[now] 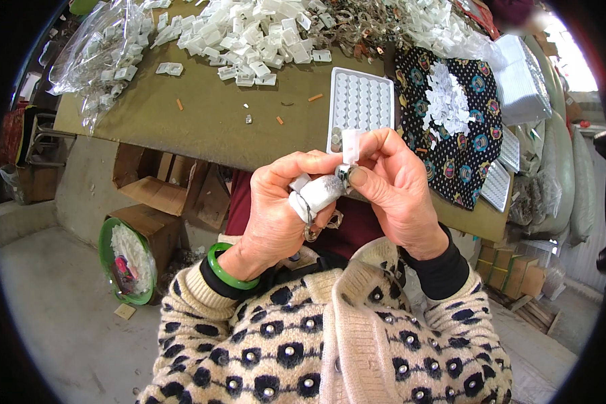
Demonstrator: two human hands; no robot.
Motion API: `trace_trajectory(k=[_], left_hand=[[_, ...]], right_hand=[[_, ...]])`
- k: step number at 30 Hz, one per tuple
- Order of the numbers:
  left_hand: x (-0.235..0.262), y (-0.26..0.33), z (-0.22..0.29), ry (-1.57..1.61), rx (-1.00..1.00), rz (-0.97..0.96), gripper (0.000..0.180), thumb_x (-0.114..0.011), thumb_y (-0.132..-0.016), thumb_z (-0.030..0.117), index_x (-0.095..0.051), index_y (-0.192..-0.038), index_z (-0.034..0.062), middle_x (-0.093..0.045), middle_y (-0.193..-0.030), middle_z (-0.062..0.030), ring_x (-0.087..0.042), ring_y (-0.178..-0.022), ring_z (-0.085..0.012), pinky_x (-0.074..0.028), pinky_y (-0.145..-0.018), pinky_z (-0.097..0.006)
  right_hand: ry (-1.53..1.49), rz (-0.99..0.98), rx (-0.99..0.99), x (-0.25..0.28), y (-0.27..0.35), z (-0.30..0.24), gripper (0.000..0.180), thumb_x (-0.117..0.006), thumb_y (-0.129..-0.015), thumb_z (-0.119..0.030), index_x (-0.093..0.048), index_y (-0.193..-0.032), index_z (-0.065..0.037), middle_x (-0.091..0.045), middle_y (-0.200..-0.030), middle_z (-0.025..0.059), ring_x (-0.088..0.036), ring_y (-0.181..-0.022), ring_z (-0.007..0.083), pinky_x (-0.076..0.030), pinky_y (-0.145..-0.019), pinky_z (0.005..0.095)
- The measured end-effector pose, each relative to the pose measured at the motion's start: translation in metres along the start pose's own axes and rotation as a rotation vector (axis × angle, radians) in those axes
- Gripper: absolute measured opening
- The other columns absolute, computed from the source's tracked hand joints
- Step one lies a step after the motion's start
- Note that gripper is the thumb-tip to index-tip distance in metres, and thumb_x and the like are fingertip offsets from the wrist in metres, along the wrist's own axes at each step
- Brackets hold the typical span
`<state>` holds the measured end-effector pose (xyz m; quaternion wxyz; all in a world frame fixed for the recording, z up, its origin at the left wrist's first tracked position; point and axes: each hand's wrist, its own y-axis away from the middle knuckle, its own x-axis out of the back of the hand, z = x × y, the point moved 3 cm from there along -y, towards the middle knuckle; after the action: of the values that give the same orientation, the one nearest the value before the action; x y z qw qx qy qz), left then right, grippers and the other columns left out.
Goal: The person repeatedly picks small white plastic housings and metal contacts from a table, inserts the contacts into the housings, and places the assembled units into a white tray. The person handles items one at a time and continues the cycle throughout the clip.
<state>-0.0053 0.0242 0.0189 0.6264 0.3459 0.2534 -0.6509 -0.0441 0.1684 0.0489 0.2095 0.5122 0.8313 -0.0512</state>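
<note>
My left hand [269, 202], with a green bangle [229, 273] at its wrist, is closed in front of me below the table's near edge. White wrapping [318, 193], apparently around a finger, shows there, with a thin dark metal loop [308, 210] hanging beside it. My right hand [400, 192] pinches from the other side. Between the fingertips of both hands is a small round shiny metal piece [344, 173]. A small white slip [351, 145] stands up from the right fingers. What the curled left fingers hold underneath is hidden.
A white tray with round hollows [361, 101] lies just beyond my hands. A heap of small white plastic boxes [256, 37] covers the far table [209, 128]. White paper slips [447, 101] lie on a patterned cloth [475, 158]. Bottom left stands a green basin [105, 252].
</note>
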Motion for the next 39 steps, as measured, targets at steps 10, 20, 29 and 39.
trace_trajectory(k=[10,20,29,39], left_hand=[[0.012,-0.005,-0.01,-0.02,0.132,-0.051,0.012,-0.062,-0.093,0.008,-0.06,-0.105,0.0065,-0.067,-0.094,-0.0146,-0.064,-0.064,-0.0121,-0.046,-0.044,-0.019],[0.011,-0.007,-0.014,0.087,0.114,-0.084,0.024,-0.064,-0.092,0.019,-0.061,-0.113,0.0065,-0.067,-0.101,-0.0204,-0.069,-0.08,-0.0218,-0.053,-0.056,-0.02],[0.01,-0.004,-0.015,0.05,0.112,-0.065,0.019,-0.066,-0.091,0.013,-0.062,-0.108,0.0069,-0.068,-0.094,-0.0148,-0.065,-0.062,-0.0131,-0.045,-0.041,-0.018],[0.007,-0.007,-0.022,0.243,0.116,0.019,0.017,-0.068,-0.09,0.007,-0.062,-0.106,0.0051,-0.067,-0.095,-0.0071,-0.068,-0.077,-0.0125,-0.058,-0.062,-0.023]], right_hand=[[0.196,0.003,0.096,0.007,-0.007,-0.003,0.043,-0.062,-0.095,-0.003,-0.048,-0.135,0.004,-0.063,-0.111,0.0076,-0.059,-0.1,0.011,-0.049,-0.09,0.0245],[0.445,0.203,0.311,0.007,-0.003,-0.01,0.021,-0.064,-0.092,0.002,-0.065,-0.113,0.003,-0.069,-0.094,0.0053,-0.065,-0.084,0.0095,-0.052,-0.076,0.0218],[0.886,0.178,0.876,-0.002,-0.004,-0.008,0.015,-0.067,-0.083,0.007,-0.063,-0.096,0.001,-0.067,-0.085,0.0148,-0.068,-0.073,0.0249,-0.054,-0.064,0.0299],[0.866,-0.024,0.817,-0.008,0.0,-0.001,0.026,-0.066,-0.083,0.003,-0.062,-0.109,0.002,-0.059,-0.099,0.0149,-0.058,-0.088,0.0287,-0.05,-0.081,0.0368]])
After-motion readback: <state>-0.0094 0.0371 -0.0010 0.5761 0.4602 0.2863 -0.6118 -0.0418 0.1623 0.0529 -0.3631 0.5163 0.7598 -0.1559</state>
